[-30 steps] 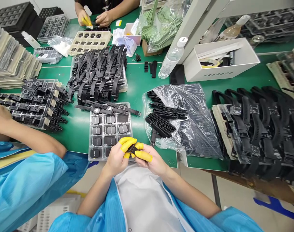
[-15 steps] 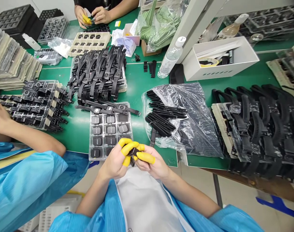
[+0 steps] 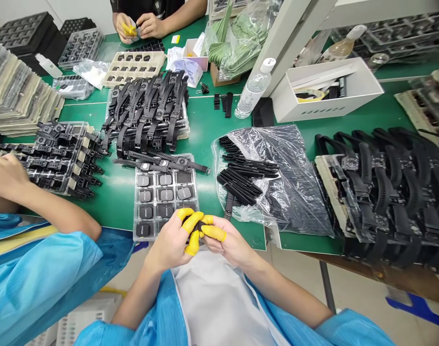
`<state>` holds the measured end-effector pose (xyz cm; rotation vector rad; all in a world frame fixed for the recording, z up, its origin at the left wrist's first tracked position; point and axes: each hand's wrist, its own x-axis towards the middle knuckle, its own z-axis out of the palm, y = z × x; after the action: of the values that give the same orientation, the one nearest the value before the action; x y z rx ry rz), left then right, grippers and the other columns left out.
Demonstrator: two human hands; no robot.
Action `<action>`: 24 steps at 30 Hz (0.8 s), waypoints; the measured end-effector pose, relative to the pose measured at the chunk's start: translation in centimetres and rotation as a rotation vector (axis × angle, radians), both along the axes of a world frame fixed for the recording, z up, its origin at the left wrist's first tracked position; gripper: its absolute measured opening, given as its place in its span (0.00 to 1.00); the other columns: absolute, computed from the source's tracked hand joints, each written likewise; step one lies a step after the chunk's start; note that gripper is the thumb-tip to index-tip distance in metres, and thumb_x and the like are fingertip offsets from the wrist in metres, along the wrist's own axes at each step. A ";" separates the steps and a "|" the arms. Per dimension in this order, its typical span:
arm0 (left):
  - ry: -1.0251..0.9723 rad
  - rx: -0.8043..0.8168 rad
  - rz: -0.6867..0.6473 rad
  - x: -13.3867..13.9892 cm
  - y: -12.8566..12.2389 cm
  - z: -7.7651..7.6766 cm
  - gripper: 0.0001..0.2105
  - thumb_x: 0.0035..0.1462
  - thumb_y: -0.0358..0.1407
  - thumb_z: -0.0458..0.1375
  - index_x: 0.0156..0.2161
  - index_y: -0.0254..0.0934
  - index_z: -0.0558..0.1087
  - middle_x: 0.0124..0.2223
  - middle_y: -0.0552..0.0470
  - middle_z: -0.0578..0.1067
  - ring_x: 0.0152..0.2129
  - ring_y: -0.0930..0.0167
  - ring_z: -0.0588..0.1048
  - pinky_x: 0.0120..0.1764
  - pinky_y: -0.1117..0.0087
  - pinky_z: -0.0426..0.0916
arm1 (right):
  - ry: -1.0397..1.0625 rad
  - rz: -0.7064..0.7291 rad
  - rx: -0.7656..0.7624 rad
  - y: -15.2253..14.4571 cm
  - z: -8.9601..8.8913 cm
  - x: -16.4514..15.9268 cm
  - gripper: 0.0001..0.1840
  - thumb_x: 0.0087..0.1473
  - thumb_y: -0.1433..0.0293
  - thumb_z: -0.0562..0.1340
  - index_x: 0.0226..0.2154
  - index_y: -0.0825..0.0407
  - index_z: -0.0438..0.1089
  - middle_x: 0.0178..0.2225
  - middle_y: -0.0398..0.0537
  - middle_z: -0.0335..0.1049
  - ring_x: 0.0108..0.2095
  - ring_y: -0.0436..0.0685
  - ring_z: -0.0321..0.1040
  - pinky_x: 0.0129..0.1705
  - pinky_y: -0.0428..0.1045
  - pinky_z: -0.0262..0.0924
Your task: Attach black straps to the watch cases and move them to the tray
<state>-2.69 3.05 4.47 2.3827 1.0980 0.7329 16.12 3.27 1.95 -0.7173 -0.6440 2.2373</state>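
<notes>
Yellow finger cots cover several fingertips on both hands. My left hand point(image 3: 174, 241) and my right hand point(image 3: 228, 239) meet just in front of my body, at the table's near edge. Pinched between them is a small black watch point(image 3: 198, 227), mostly hidden by the fingers. Just beyond my left hand lies a clear compartment tray point(image 3: 136, 204) with square black watch faces point(image 3: 166, 194) in its cells. Across the tray's far edge rest several loose black watches with straps point(image 3: 165, 164).
A plastic bag point(image 3: 302, 182) with black sleeves point(image 3: 241, 187) spilling out lies right of the tray. Stacked trays of watches point(image 3: 381, 192) stand farther right, more point(image 3: 143, 115) behind. A bottle point(image 3: 253, 91) stands near a white box point(image 3: 331, 108). Co-workers sit left and opposite.
The fingers of my left hand have shifted and curled more over the black watch, which shows less now. Both hands stay in nearly the same place. The view has moved slightly.
</notes>
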 end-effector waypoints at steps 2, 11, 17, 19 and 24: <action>0.110 0.050 0.023 -0.1 -0.1 0.0 0.24 0.66 0.32 0.52 0.67 0.36 0.62 0.51 0.38 0.72 0.48 0.58 0.74 0.47 0.57 0.78 | -0.024 0.020 0.005 0.0 -0.2 0.0 0.22 0.53 0.51 0.70 0.34 0.50 0.65 0.16 0.28 0.46 0.16 0.43 0.33 0.19 0.44 0.31; 0.193 -0.018 -0.032 -0.4 0.1 0.8 0.21 0.66 0.32 0.50 0.63 0.34 0.67 0.48 0.39 0.74 0.46 0.59 0.76 0.46 0.57 0.79 | -0.077 0.065 0.041 0.0 -1.0 0.1 0.23 0.54 0.50 0.70 0.31 0.50 0.64 0.16 0.29 0.46 0.17 0.43 0.34 0.19 0.43 0.32; 0.096 -0.092 -0.054 -0.9 -0.2 0.7 0.24 0.68 0.34 0.51 0.68 0.36 0.60 0.53 0.38 0.74 0.50 0.59 0.77 0.50 0.58 0.78 | -0.115 0.060 0.164 0.0 -1.8 0.0 0.25 0.57 0.46 0.67 0.34 0.50 0.66 0.16 0.30 0.51 0.16 0.45 0.40 0.20 0.45 0.38; 0.126 -0.069 -0.042 -1.2 -0.3 0.3 0.28 0.68 0.33 0.52 0.71 0.37 0.56 0.56 0.37 0.74 0.53 0.58 0.76 0.52 0.57 0.77 | -0.231 0.011 0.324 0.2 -2.0 0.2 0.23 0.59 0.47 0.65 0.37 0.50 0.67 0.20 0.36 0.61 0.19 0.47 0.50 0.22 0.46 0.46; 0.252 -0.036 0.038 -3.8 0.4 0.2 0.31 0.65 0.24 0.48 0.72 0.41 0.54 0.57 0.43 0.76 0.53 0.62 0.77 0.53 0.61 0.77 | -0.732 0.077 0.930 1.5 -2.2 1.6 0.14 0.67 0.57 0.61 0.40 0.49 0.72 0.32 0.47 0.75 0.29 0.55 0.66 0.32 0.49 0.54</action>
<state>-6.47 3.46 4.64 2.4781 1.2471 0.4284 17.73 4.75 -0.23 -0.9763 -1.8999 1.3956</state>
